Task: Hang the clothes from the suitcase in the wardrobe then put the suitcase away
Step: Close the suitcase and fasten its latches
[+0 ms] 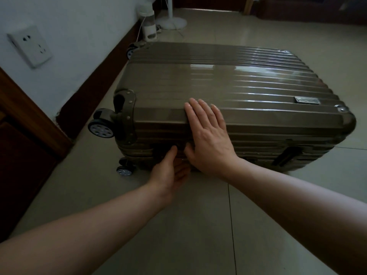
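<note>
open right hand [208, 135] pressed the stiff, slick suitcase's [238, 76] near edge, open left hand [168, 169] thumbed its latch [158, 150]; handle [286, 157] looked the safest hold.

The suitcase [248, 80] in front of me is glossy olive-bronze, ribbed in parallel ridges, with a small grey badge [306, 100] at the right. Its wheels [101, 126] are black with silver hubs. The floor [198, 225] is pale beige tile with dark joints. At upper left I see a white wall [69, 26], a white socket [29, 46] and dark brown skirting [95, 90].
</note>
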